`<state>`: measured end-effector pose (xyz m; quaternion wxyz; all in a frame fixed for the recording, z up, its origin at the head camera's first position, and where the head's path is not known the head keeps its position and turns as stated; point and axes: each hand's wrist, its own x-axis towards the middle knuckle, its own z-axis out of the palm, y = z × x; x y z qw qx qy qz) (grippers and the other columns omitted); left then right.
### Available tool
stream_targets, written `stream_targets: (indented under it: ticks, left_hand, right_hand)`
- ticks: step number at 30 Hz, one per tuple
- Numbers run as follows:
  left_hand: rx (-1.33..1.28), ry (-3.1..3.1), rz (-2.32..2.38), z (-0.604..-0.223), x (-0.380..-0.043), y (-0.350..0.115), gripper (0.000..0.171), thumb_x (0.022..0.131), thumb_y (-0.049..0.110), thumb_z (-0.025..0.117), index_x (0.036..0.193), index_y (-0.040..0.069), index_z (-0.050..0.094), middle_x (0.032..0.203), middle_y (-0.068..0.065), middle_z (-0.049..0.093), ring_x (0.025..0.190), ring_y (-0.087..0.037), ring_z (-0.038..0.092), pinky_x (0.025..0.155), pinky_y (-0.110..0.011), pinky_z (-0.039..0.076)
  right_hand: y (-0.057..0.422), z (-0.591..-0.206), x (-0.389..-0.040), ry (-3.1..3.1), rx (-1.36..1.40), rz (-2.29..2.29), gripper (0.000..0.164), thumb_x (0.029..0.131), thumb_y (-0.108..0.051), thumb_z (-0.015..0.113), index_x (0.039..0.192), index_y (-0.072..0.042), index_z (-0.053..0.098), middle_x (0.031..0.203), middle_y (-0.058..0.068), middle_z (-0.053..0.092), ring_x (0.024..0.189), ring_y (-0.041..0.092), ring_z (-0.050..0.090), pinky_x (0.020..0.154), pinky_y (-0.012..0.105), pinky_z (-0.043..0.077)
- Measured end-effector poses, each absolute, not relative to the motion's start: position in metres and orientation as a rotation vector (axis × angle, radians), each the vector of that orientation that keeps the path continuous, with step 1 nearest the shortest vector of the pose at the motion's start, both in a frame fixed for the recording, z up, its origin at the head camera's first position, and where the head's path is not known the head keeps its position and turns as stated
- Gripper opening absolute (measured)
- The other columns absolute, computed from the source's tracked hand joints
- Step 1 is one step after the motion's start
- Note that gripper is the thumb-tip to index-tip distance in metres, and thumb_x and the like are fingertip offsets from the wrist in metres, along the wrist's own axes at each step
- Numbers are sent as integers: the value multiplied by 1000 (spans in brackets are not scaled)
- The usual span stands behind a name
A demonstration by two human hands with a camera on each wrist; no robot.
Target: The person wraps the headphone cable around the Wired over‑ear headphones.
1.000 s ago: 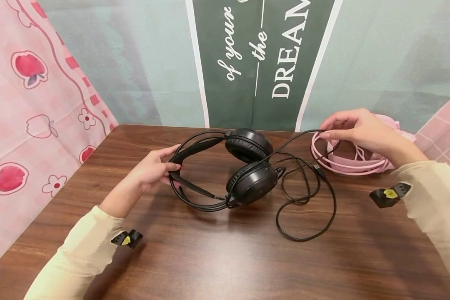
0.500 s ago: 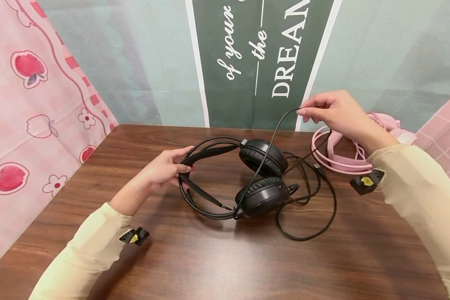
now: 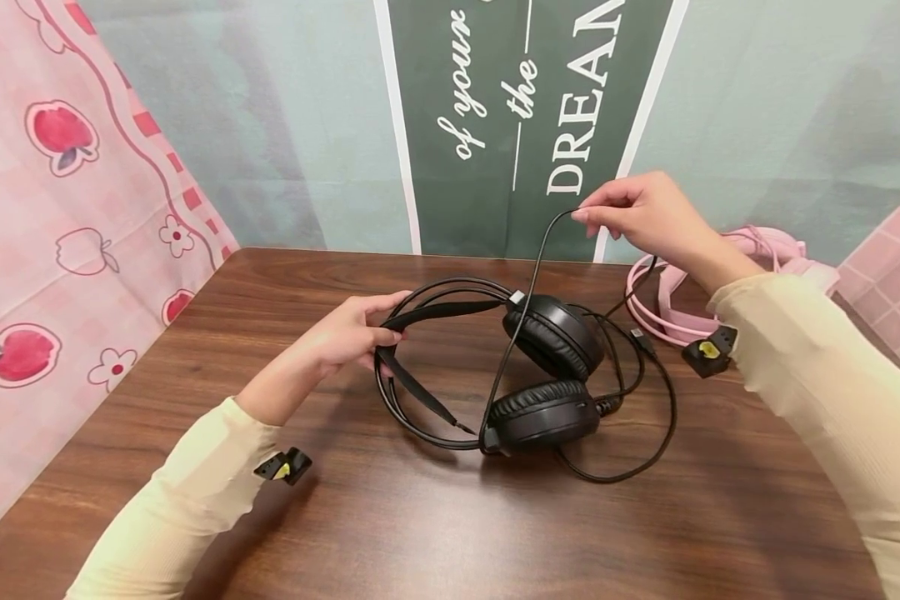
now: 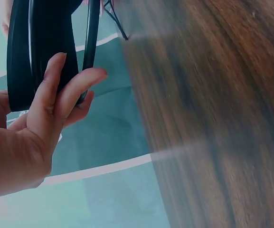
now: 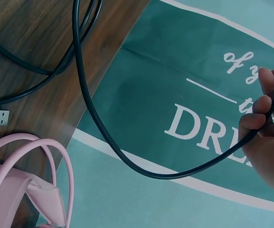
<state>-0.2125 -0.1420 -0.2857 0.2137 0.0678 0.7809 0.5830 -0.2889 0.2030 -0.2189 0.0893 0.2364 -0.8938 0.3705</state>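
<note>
Black over-ear headphones [image 3: 543,414] are at the middle of the wooden table, ear cups to the right and headband to the left. My left hand [image 3: 352,337] grips the top of the headband [image 4: 42,42], thumb on one side and fingers on the other. Higher up and to the right, my right hand [image 3: 641,212] pinches the black cable [image 5: 151,175] and holds a stretch of it raised. From the lower ear cup that stretch runs up to my fingertips, then droops behind the hand. More cable lies in loops on the table, with a USB plug [image 3: 640,337].
Pink headphones [image 3: 682,321] lie at the back right of the wooden table [image 3: 435,533], partly behind my right arm. A green cloth with white lettering [image 3: 487,200] hangs at the back edge. Pink patterned cloth [image 3: 82,292] hangs on the left.
My right hand has moved up and left, lifting the cable off the table area by the pink headphones. My left hand has shifted the black headphones right and slightly toward me.
</note>
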Motion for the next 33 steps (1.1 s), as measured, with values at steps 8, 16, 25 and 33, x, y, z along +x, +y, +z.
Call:
stream_targets:
  ticks: [8, 16, 25, 33]
  left_hand:
    - [227, 2148, 1628, -281, -210, -134, 62, 87, -10, 48, 142, 16, 34, 107, -23, 55, 72, -18, 59, 65, -49, 54]
    - [269, 2170, 1637, -284, -209, -132, 61, 87, -10, 48, 141, 14, 35, 107, -21, 57, 84, -17, 58, 59, -42, 56]
    - [221, 2063, 1772, -288, -210, -136, 62, 87, -11, 48, 142, 15, 33, 103, -19, 57, 70, -16, 59, 59, -46, 55]
    - [145, 1998, 1860, -291, -212, -142, 62, 89, -9, 46, 143, 17, 30, 112, -21, 55, 66, -17, 61, 60, -41, 56]
  right_hand:
    - [193, -225, -294, -2687, 695, 1012, 18, 83, -23, 68, 80, -6, 70, 55, -7, 57, 46, 6, 41, 41, 18, 32]
    - [192, -231, -294, -2716, 697, 850, 25, 83, -26, 67, 64, -10, 68, 57, 0, 60, 50, 9, 36, 43, 24, 26]
    - [203, -239, -293, -2845, 712, 775, 20, 83, -28, 68, 83, -9, 75, 54, -2, 61, 52, 11, 43, 44, 25, 31]
    - [211, -246, -291, -2939, 734, 879, 20, 83, -27, 68, 82, -8, 74, 56, -1, 55, 49, 11, 48, 45, 22, 38]
